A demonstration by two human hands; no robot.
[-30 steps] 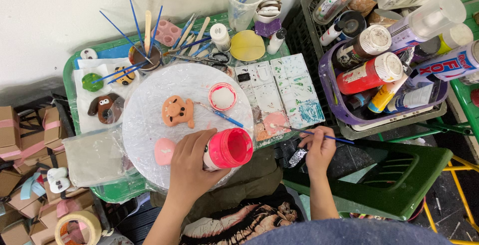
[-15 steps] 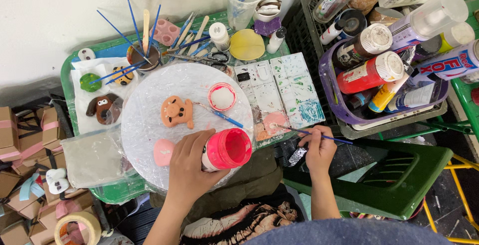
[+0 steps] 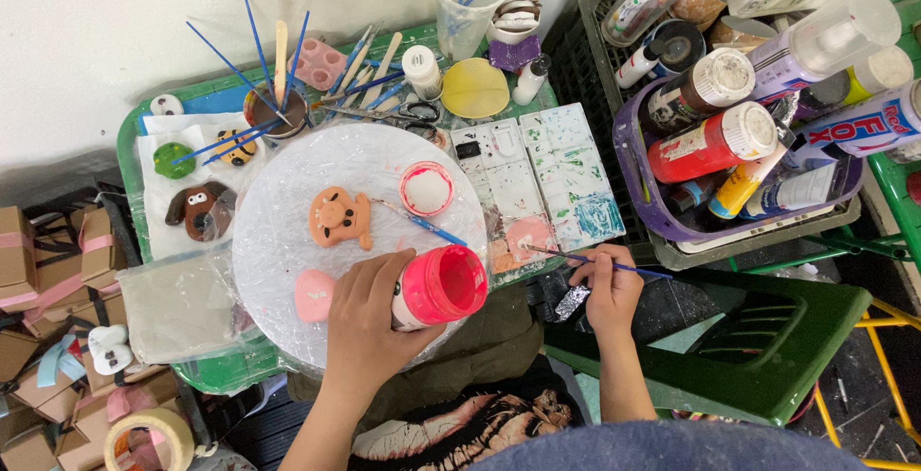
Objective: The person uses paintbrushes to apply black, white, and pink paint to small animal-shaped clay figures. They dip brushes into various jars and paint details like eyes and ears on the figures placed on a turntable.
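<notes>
Left hand (image 3: 369, 322) wrapped round an open pink paint jar (image 3: 436, 286), tipped sideways over the round white board (image 3: 278, 231) so the mouth faces the palette (image 3: 552, 178). Right hand (image 3: 611, 289) pinching a thin blue brush (image 3: 576, 258), tip touching the palette's pink well, handy for loading colour.

The open pink paint bottle (image 3: 434, 287), a squat plastic jar with a white body and wet pink mouth, lies tipped on its side at about five o'clock on the round white board. The thin blue-handled paintbrush (image 3: 595, 261) lies nearly level at three o'clock from the bottle, its tip pointing to nine o'clock over a pink-smeared well.
</notes>
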